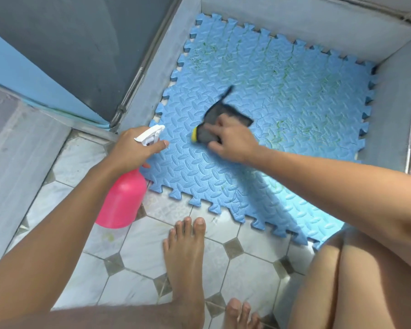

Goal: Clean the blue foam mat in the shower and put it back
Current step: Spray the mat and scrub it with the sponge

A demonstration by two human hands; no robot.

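Blue foam mat (282, 96), interlocking toothed edges, green-stained, flat, near edge overhanging tiles

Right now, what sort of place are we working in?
Probably a bathroom, at the shower stall: the blue foam mat lies in a walled shower recess with a metal door track, and pale floor tiles run in front.

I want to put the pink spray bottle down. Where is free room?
The tiled floor is bare between the pink spray bottle, held by the left hand, and the foot. The far half of the blue foam mat, by the shower walls, is free. It is crowded around the right hand gripping the sponge.
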